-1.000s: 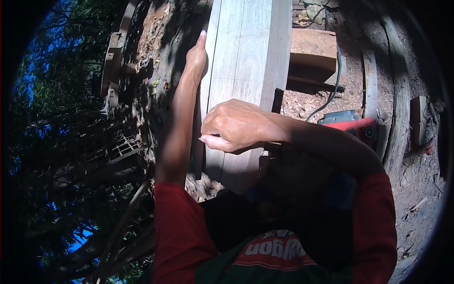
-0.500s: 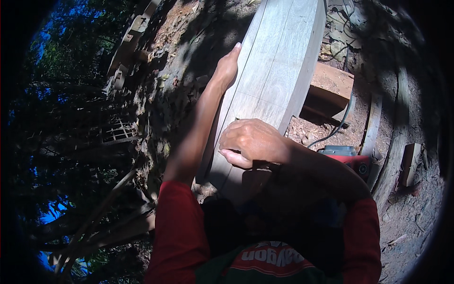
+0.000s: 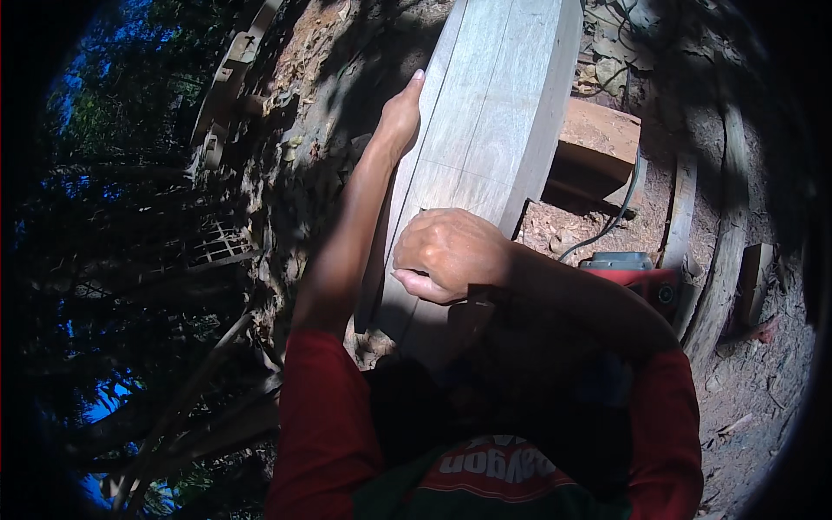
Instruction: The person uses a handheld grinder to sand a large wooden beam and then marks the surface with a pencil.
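Indeed, bare hands (image 3: 452,256) touch pale, angular timber (image 3: 485,121).

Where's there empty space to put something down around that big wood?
The beam's top is bare beyond the right hand, with the left hand along its left edge. The ground between the right sleeve and the picture's dark rim has room, with some scraps. It's crowded right of the beam: block, cord, red tool, log.

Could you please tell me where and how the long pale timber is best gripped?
Probably by opposite long edges, one hand from each side: the timber is long and broad; the left hand lies at its left edge, the right edge is exposed.
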